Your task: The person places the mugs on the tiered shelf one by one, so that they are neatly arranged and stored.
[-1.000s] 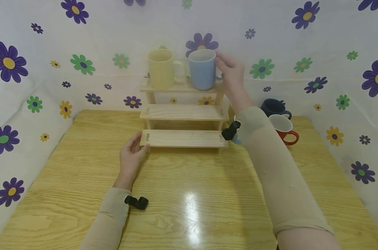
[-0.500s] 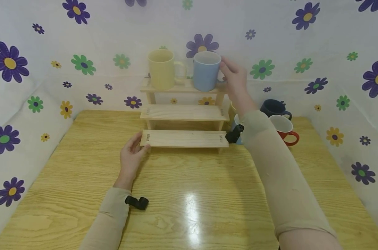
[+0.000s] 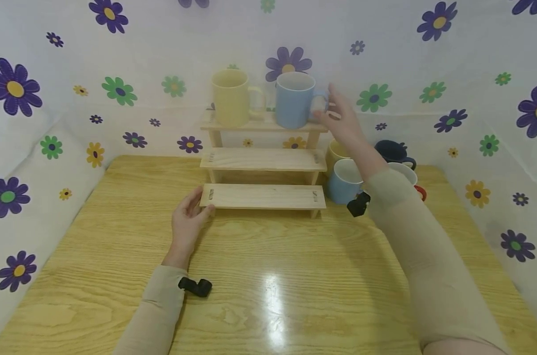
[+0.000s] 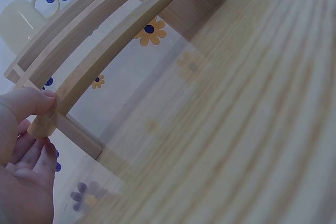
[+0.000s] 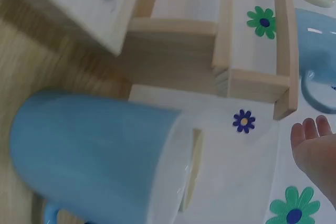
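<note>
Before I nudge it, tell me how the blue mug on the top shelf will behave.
The blue mug looks glazed, so probably rigid, slick and breakable. It stands upright near the right end of the narrow top shelf, so a sideways push might send it off.

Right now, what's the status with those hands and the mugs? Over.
Right hand open, fingers off the blue mug on the top shelf. Left hand steadies the wooden rack. Nothing in the way.
</note>
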The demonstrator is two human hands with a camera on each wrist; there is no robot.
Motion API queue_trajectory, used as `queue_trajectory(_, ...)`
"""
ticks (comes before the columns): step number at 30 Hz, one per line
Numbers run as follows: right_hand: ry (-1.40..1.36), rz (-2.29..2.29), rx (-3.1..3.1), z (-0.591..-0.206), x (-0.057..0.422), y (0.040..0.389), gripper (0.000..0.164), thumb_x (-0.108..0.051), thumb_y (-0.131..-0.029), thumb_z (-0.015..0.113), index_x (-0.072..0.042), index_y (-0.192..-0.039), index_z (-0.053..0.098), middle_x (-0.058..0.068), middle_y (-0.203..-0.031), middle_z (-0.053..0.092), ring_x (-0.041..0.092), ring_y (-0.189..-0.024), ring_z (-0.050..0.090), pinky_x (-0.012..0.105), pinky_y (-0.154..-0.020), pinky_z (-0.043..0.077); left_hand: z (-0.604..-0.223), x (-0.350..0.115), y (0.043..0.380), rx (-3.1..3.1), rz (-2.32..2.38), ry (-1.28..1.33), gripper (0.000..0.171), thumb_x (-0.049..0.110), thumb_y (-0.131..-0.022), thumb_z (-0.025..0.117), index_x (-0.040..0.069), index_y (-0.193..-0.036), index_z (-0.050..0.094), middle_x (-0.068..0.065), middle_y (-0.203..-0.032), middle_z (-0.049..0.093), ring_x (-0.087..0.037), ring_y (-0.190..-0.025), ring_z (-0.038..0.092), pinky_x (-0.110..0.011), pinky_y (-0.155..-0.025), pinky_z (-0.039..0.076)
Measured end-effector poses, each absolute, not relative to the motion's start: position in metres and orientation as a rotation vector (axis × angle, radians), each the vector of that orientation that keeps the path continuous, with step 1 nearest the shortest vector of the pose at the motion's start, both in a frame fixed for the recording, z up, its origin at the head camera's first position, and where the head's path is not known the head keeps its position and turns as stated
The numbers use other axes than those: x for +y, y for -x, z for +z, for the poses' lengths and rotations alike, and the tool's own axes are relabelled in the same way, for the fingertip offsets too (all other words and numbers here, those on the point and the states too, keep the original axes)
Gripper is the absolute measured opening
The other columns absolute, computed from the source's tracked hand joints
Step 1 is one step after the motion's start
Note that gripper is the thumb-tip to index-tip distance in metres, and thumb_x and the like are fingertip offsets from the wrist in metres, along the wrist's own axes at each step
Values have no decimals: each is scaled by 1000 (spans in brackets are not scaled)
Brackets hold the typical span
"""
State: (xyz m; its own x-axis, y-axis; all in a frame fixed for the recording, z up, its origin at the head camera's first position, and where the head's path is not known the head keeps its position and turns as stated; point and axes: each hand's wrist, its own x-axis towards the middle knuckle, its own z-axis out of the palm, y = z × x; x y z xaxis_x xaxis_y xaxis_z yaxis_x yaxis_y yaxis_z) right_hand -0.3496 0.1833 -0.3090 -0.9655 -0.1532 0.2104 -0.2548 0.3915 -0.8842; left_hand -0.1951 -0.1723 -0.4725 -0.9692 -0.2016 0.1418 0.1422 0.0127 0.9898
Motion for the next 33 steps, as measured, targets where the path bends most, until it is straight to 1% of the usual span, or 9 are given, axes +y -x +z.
queue_trajectory(2, -408, 1642, -2552, -314, 191, 344, 75, -27, -95, 60, -24, -155, 14, 6, -156, 22, 24, -138, 29, 35, -114, 25, -473, -172, 195, -2046, -2048, -68, 58, 8, -86, 72, 5, -139, 48, -8, -144, 45, -16, -134, 39, -25, -109, 33)
queue_trajectory(7, -470, 1644, -2585, -331, 208, 329, 74, -21, -95, 62, -16, -154, 18, 12, -153, 25, 30, -138, 28, 43, -115, 24, -473, -173, 195, -2051, -2040, -75, 58, 8, -86, 72, 6, -139, 48, -7, -144, 45, -15, -133, 39, -26, -109, 33)
queue_trajectory(10, -493, 1590, -2623, -340, 218, 319, 72, -21, -95, 63, -13, -153, 21, 12, -153, 26, 31, -137, 28, 45, -114, 25, -472, -173, 195, -2061, -2030, -81, 59, 9, -86, 72, 6, -139, 49, -7, -144, 45, -15, -133, 40, -25, -108, 34)
queue_trajectory(16, -470, 1455, -2675, -352, 235, 297, 67, -20, -94, 63, -9, -151, 28, 12, -151, 32, 31, -134, 33, 46, -112, 28, -472, -173, 195, -2072, -2015, -89, 59, 10, -85, 73, 7, -139, 49, -6, -144, 46, -14, -133, 40, -22, -106, 36)
queue_trajectory(23, -522, 1310, -2694, -364, 260, 276, 65, -22, -94, 64, -8, -149, 32, 16, -147, 37, 34, -130, 35, 53, -109, 31, -471, -173, 195, -2075, -2030, -96, 58, 9, -86, 72, 7, -139, 48, -7, -144, 45, -15, -133, 39, -26, -109, 34)
queue_trajectory(27, -545, 1228, -2706, -368, 277, 266, 63, -23, -94, 63, -4, -147, 35, 20, -146, 35, 37, -131, 30, 59, -108, 28, -468, -172, 193, -2067, -2058, -100, 58, 6, -86, 71, 5, -140, 47, -8, -145, 44, -16, -134, 38, -27, -110, 33)
queue_trajectory(30, -505, 1109, -2736, -368, 290, 258, 63, -24, -94, 64, -1, -146, 36, 24, -146, 34, 42, -134, 27, 64, -107, 25, -457, -169, 188, -2071, -2072, -99, 58, 2, -87, 69, 0, -140, 45, -12, -146, 42, -20, -136, 36, -30, -111, 32)
queue_trajectory(33, -437, 1029, -2773, -369, 303, 251, 65, -27, -94, 64, -3, -147, 35, 27, -145, 31, 47, -133, 25, 67, -106, 21, -455, -168, 187, -2065, -2075, -94, 57, 1, -87, 68, -1, -140, 45, -13, -146, 42, -20, -136, 36, -29, -110, 32)
